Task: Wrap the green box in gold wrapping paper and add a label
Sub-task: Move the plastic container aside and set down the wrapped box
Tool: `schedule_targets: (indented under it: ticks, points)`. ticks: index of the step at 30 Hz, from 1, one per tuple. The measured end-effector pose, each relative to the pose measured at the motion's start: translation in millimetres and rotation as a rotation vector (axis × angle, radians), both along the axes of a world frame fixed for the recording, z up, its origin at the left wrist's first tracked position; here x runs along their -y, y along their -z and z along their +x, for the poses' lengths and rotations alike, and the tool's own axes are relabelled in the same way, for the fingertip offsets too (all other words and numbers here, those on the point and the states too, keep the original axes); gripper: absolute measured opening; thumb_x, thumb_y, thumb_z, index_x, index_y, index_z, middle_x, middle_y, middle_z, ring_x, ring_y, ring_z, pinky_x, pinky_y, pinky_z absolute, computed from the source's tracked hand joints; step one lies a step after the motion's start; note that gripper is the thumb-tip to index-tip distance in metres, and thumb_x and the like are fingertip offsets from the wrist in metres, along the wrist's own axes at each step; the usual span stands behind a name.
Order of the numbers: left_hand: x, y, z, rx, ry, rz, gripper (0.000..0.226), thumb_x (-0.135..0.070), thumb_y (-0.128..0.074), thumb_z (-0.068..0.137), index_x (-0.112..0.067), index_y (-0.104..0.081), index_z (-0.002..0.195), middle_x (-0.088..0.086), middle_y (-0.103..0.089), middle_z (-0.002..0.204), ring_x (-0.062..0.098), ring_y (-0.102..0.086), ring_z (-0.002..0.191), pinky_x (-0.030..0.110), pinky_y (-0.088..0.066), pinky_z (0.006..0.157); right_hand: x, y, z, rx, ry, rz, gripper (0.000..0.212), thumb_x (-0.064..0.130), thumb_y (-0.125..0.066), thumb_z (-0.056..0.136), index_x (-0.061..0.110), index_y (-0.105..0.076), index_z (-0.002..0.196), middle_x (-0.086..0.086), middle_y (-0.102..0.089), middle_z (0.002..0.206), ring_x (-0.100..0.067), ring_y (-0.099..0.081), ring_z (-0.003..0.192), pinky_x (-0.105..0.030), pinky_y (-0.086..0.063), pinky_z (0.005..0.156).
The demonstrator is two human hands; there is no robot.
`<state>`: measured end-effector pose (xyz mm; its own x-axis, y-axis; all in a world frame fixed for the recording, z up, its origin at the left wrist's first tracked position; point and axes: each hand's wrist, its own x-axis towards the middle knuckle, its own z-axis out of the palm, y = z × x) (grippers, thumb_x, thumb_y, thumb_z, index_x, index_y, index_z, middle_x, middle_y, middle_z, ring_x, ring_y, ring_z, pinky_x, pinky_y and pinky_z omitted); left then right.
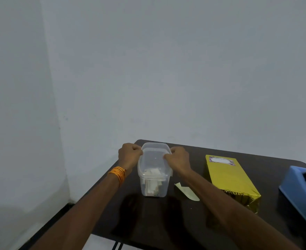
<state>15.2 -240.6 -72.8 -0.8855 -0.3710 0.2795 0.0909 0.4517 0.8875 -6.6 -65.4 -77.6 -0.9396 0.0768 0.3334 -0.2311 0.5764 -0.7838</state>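
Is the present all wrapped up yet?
Nearly all done. The box is covered in gold paper, and a label sits on its top. Right now the left hand and right hand grip the lid of the clear tub. Left: probably only tidying, like the paper strip.

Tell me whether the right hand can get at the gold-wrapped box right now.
Probably yes. The right hand grips the tub lid, and the gold-wrapped box lies to its right, with only a flat paper scrap between. It must let go first.
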Motion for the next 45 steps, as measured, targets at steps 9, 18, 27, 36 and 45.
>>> schedule_targets:
  ticks: [9, 18, 27, 36, 45]
  points:
    - [-13, 7, 1, -0.02, -0.088, -0.274, 0.021, 0.001, -0.055, 0.087, 0.0, -0.075, 0.082, 0.015, -0.073, 0.084, 0.025, -0.061, 0.074, 0.028, -0.043, 0.062, 7, 30, -25, -0.052, 0.057, 0.08, 0.023, 0.024, -0.068, 0.089, 0.009, -0.072, 0.107, -0.01, -0.066, 0.108, -0.02, -0.067, 0.086, -0.037, -0.062, 0.079]
    - [-17, 7, -5, -0.004, -0.15, -0.563, 0.022, -0.005, -0.055, 0.093, -0.005, -0.075, 0.1, 0.013, -0.072, 0.101, 0.026, -0.065, 0.09, 0.024, -0.041, 0.069, 5, 25, -22, -0.04, 0.041, 0.292, 0.028, 0.025, -0.054, 0.099, 0.007, -0.064, 0.118, -0.008, -0.061, 0.117, -0.023, -0.059, 0.104, -0.027, -0.052, 0.089]
    - [-13, 10, -16, 0.114, -0.003, -0.763, 0.037, -0.019, -0.039, 0.103, -0.02, -0.056, 0.136, 0.011, -0.066, 0.127, 0.031, -0.062, 0.112, 0.036, -0.049, 0.09, 3, 11, -14, 0.126, -0.075, 0.485, 0.043, 0.027, -0.038, 0.1, 0.016, -0.044, 0.141, -0.012, -0.065, 0.116, -0.025, -0.064, 0.096, -0.034, -0.054, 0.078]
    - [-12, 3, -19, 0.28, 0.116, -0.773, 0.049, -0.022, -0.03, 0.107, -0.019, -0.029, 0.155, 0.016, -0.05, 0.147, 0.035, -0.05, 0.129, 0.038, -0.04, 0.104, 4, 5, -15, 0.191, -0.078, 0.526, 0.058, 0.044, -0.033, 0.099, 0.018, -0.031, 0.15, -0.013, -0.061, 0.127, -0.03, -0.062, 0.109, -0.042, -0.054, 0.092]
    - [-14, 0, -27, 0.334, 0.136, -0.816, 0.045, -0.028, -0.031, 0.105, -0.017, -0.033, 0.148, 0.02, -0.057, 0.135, 0.036, -0.057, 0.117, 0.038, -0.045, 0.095, 5, 5, -13, 0.177, -0.078, 0.484, 0.059, 0.055, -0.04, 0.092, 0.015, -0.047, 0.135, -0.013, -0.061, 0.124, -0.032, -0.061, 0.109, -0.041, -0.053, 0.091]
